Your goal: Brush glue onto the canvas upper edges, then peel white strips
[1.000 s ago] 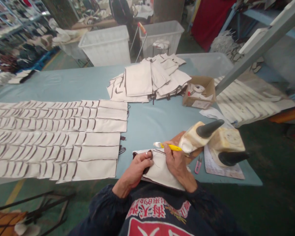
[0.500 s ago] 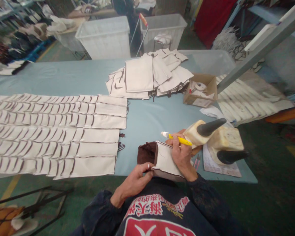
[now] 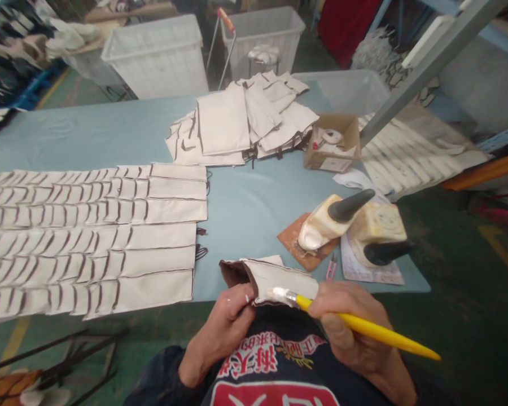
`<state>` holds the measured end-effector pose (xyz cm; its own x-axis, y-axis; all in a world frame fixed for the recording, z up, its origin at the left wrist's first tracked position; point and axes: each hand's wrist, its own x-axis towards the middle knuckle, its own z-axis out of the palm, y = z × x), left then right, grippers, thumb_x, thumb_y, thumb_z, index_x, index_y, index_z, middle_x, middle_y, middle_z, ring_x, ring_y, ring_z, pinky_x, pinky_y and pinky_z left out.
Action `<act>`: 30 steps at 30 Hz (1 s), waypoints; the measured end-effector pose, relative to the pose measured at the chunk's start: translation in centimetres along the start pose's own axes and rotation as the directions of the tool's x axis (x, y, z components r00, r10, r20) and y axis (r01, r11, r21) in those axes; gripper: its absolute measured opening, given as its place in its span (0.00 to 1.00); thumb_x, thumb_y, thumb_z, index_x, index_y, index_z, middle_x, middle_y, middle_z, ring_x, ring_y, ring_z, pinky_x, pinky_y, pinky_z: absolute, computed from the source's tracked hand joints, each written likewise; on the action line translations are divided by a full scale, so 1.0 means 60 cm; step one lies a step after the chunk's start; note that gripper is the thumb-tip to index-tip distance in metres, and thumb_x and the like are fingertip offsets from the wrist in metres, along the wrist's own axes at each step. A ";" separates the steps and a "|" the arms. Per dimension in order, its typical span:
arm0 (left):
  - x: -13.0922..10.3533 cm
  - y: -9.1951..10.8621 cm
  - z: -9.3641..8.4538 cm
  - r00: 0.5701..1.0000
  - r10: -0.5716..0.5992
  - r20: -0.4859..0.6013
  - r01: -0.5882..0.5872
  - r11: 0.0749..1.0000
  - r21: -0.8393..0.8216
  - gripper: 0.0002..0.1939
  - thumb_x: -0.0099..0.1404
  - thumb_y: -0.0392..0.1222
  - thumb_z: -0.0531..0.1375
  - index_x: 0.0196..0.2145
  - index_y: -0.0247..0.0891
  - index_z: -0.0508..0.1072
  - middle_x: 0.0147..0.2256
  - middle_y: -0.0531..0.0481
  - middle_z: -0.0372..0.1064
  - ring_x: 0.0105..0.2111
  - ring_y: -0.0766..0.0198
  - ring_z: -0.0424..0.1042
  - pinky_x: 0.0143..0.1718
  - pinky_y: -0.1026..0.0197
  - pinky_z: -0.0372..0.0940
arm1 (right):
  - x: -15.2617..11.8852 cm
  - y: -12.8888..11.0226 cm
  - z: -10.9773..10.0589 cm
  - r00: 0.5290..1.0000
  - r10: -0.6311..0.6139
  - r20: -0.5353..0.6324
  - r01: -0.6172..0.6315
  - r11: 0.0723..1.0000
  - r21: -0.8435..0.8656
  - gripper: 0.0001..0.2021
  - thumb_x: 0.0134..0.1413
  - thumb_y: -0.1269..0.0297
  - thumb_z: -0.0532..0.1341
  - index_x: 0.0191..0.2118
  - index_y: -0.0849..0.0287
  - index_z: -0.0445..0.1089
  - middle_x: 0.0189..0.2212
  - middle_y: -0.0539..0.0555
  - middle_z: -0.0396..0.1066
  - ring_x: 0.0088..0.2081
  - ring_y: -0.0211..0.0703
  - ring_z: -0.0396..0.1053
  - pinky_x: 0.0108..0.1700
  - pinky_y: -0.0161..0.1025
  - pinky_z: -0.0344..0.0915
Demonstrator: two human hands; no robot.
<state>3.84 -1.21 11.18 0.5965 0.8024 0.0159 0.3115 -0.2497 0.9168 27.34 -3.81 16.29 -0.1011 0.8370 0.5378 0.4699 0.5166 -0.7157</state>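
On the far left, well apart from the left fingers, I noted rows of overlapping cloth pieces (image 3: 88,242) with dark edges, laid flat on the blue table (image 3: 245,211). The left hand (image 3: 224,318) came next; its thumb and fingers pinched the near corner of a cloth pouch (image 3: 281,273) at the open mouth, and white smears showed on one finger. Beyond those fingertips, across the table, lay a loose pile of pieces (image 3: 224,124).

The pouch itself extended rightward from the left fingers, its dark lining visible at the mouth, its pale face turned up. The brush (image 3: 366,327) had its white-loaded bristles (image 3: 281,292) at the near edge of that face, between the two hands; I could not confirm contact. I judged the step in hand to be brushing white paste along this edge. In my assessment, the next stroke called for a steady left pinch and light, level bristles kept off the lining.

Beyond the right fingertips I recorded a brown mat (image 3: 290,242), a pale jug (image 3: 322,223) with a dark cone resting partly on it, and pink snips (image 3: 331,269). The right hand (image 3: 359,307) was closed around the yellow handle, its tail end projecting past the palm. Beyond its knuckles stood a second jug (image 3: 376,225), over a paper sheet (image 3: 387,274).
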 end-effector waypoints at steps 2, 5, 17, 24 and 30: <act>-0.001 0.001 0.003 0.996 0.084 -0.015 -0.083 0.994 0.069 0.14 0.70 0.27 0.50 0.36 0.40 0.71 0.30 0.48 0.72 0.32 0.61 0.69 0.37 0.60 0.62 | 0.005 -0.002 -0.003 0.998 -0.048 0.033 0.049 0.998 -0.031 0.13 0.75 0.60 0.50 0.36 0.52 0.65 0.20 0.44 0.71 0.20 0.35 0.69 0.26 0.35 0.66; 0.000 0.004 0.010 0.987 0.157 -0.021 -0.153 0.981 0.120 0.13 0.70 0.26 0.50 0.38 0.39 0.70 0.32 0.45 0.73 0.34 0.60 0.70 0.37 0.59 0.62 | 0.005 -0.002 -0.001 0.992 -0.105 0.068 0.108 0.994 -0.036 0.12 0.75 0.60 0.51 0.36 0.52 0.65 0.20 0.44 0.70 0.20 0.35 0.68 0.26 0.36 0.64; 0.005 0.022 0.017 0.944 0.314 -0.097 -0.286 0.931 0.226 0.12 0.68 0.25 0.50 0.40 0.40 0.67 0.31 0.49 0.70 0.30 0.62 0.67 0.32 0.61 0.62 | -0.001 -0.033 -0.003 0.995 -0.097 -0.025 0.097 0.995 0.008 0.14 0.75 0.64 0.50 0.35 0.55 0.66 0.19 0.44 0.65 0.19 0.36 0.61 0.26 0.39 0.60; 0.003 0.017 0.026 0.938 0.337 -0.087 -0.313 0.926 0.213 0.11 0.69 0.26 0.51 0.37 0.40 0.65 0.31 0.47 0.71 0.31 0.61 0.67 0.32 0.60 0.62 | 0.006 -0.031 0.007 0.979 -0.200 0.032 0.197 0.978 0.070 0.17 0.76 0.62 0.48 0.32 0.55 0.64 0.17 0.43 0.65 0.18 0.33 0.60 0.25 0.35 0.59; 0.010 0.018 0.025 0.940 0.339 -0.037 -0.315 0.906 0.282 0.11 0.69 0.26 0.50 0.38 0.39 0.67 0.31 0.45 0.72 0.32 0.58 0.70 0.33 0.58 0.63 | 0.002 -0.025 -0.007 0.997 -0.071 -0.018 0.071 0.997 0.007 0.15 0.75 0.63 0.51 0.33 0.54 0.66 0.19 0.44 0.69 0.20 0.34 0.65 0.26 0.35 0.63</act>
<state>5.63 -1.80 11.61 0.6390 0.6899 0.3403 0.3029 -0.6322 0.7131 26.97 -4.57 17.61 -0.1183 0.7950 0.5949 0.4552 0.5759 -0.6791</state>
